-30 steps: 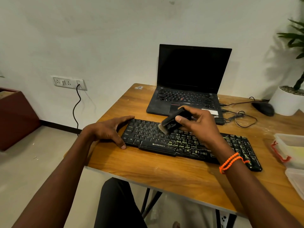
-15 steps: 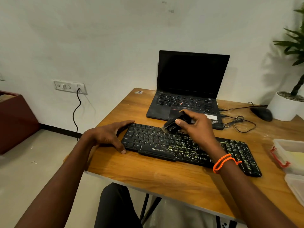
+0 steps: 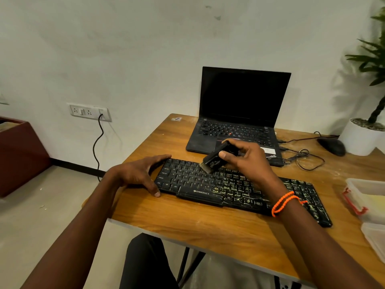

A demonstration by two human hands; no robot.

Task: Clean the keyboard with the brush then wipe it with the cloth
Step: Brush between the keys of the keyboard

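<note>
Premises: an office or home-office corner. Evidence: wooden desk (image 3: 208,222) against a plain white wall, open laptop (image 3: 239,113) at centre, external keyboard (image 3: 239,188), mouse (image 3: 331,146), wall socket strip (image 3: 89,112) at left, potted plant (image 3: 366,122) at right edge.

A: that bench (image 3: 208,224) is wood-grain with a smooth satin finish, pale dusty smears on it.

B: yep, keyboard (image 3: 208,184) is matt black plastic, grimy on the right keys. Brush (image 3: 212,159) is black plastic with pale bristles; the tubs (image 3: 368,190) are cloudy plastic.
</note>
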